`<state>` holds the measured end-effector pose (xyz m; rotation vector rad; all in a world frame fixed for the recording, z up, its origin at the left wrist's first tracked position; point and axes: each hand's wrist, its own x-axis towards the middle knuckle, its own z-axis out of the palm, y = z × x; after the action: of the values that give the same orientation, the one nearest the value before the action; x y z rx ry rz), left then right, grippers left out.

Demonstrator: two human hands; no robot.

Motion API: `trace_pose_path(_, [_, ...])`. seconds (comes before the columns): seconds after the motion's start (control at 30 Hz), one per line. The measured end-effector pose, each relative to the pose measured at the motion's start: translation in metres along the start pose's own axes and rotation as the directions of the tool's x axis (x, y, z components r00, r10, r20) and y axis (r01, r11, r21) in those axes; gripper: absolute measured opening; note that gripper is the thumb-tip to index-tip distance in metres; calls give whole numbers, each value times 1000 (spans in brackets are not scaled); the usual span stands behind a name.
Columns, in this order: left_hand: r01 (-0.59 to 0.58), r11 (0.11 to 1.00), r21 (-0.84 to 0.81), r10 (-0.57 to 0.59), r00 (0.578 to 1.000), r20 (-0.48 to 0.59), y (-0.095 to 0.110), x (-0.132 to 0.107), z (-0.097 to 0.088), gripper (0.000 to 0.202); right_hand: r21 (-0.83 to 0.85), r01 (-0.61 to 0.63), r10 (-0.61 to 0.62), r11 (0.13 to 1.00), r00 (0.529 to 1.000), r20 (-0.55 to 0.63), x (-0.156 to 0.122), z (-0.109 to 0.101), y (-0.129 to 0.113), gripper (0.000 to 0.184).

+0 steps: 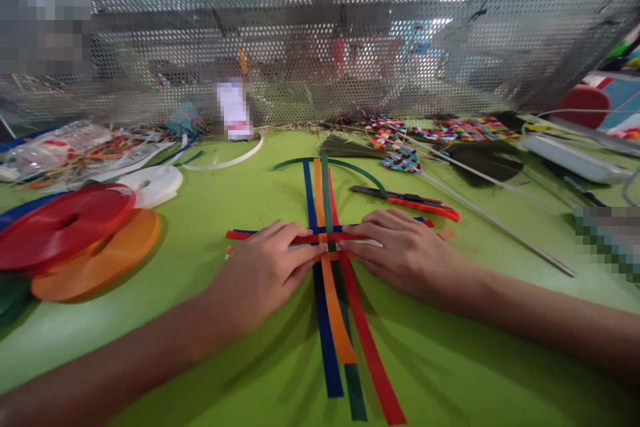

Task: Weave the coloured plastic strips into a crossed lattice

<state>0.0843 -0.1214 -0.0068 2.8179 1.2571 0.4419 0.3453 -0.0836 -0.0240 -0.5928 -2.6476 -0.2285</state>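
Several coloured strips (336,320) in blue, orange, green and red lie lengthwise on the green table (210,213). Red, blue and white cross strips (320,239) run over them. My left hand (267,267) rests on the left part of the crossing, fingers pressed flat and together on the white strip. From the right, my right hand (400,250) lies on the same strips with fingers stretched flat, fingertips meeting the left hand's at the crossing.
Red (60,223), orange (100,260) and white (153,183) strip reels lie at the left. A red-handled cutter (410,201) lies behind my right hand. Woven coloured pieces (400,147), a thin metal rod (500,223) and a perforated metal screen (320,33) sit at the back.
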Motion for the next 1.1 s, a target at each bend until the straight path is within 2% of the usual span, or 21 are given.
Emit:
trace_pose_path(0.53, [32,999,-29,-32,999,-24,0,1,2,27,4,11,-11,1000,1000,-23,-1,5,2,23])
trace_pose_path(0.87, [-6,1000,2,6,999,-48,-1,0,4,24,-52,16,-17,998,1000,-15,1,4,0,23])
trace_pose_path(0.97, [-29,999,43,34,994,-108,1,0,3,24,-125,26,-34,992,998,-60,2,2,-3,24])
trace_pose_path(1.1, [-101,994,48,110,954,-278,9,-1,-4,22,-230,41,-83,972,981,-175,1,-17,-6,24])
